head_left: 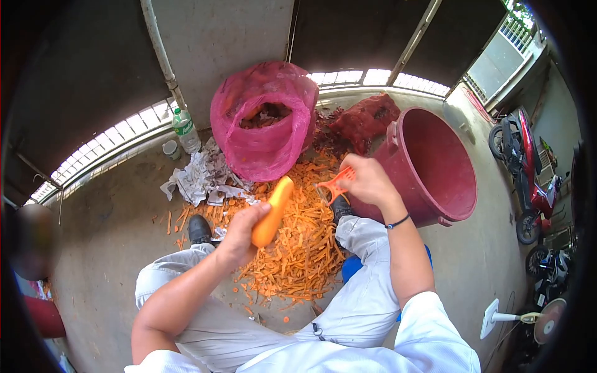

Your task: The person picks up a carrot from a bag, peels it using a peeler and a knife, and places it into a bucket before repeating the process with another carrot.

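My left hand (243, 233) is closed around the lower part of an orange carrot (273, 214), which is held upright and tilted to the right, its surface smooth and bright. In my right hand (368, 181) is an orange peeler (337, 183), gripped by its handle with the blade end pointing left toward the carrot. A gap separates the peeler from the carrot. Beneath both hands a wide heap of carrot peelings (301, 258) covers the floor between my feet.
A pink mesh sack (264, 146) stands ahead with carrots inside. Right of it are a red net sack (367, 121) and a large maroon bin (404, 180), tipped over. Crumpled paper (202, 174), a plastic bottle (185, 130) and a cup (171, 149) lie left. Motorcycles (525, 168) stand far right.
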Motion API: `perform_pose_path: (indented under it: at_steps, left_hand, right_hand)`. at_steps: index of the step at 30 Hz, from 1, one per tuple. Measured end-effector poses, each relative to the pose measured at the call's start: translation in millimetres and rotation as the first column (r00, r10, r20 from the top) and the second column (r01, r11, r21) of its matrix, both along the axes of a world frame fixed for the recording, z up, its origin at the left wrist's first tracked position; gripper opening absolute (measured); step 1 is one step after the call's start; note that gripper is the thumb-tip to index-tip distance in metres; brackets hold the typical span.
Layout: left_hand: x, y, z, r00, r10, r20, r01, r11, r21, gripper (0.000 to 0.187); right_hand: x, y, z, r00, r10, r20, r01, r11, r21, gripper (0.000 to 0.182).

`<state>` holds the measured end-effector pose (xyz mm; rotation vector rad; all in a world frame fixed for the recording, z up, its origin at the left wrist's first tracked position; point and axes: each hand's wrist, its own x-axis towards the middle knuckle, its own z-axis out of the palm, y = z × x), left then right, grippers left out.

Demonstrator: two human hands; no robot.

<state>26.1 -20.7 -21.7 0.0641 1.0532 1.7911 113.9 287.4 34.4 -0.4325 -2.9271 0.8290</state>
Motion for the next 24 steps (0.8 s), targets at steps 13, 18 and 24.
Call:
perform_pose_path:
  at_steps: [13, 18, 24]
  left_hand:
    - [-19.6, -3.4, 23.1, 0.989, 0.008, -0.15, -0.005, 1.0, 0.016, 0.05]
    - [-18.8, -5.5, 6.6, 0.937, 0.041, -0.346, -0.03, 0.999, 0.039, 0.053]
    - [-19.4, 1.1, 7.1, 0.877, -0.051, -0.477, -0.007, 0.993, -0.117, 0.05]
  right_hand:
    - [-26.3, -24.9, -97.1, 0.761, 0.276, 0.588, -0.039, 0.923, -0.383, 0.026]
    - [-22.8, -11.3, -61.9, 0.961, 0.249, -0.12, -0.276, 0.886, -0.371, 0.015]
    - [5.8, -14.3, 7.7, 0.918, -0.107, -0.383, -0.247, 0.601, -0.76, 0.026]
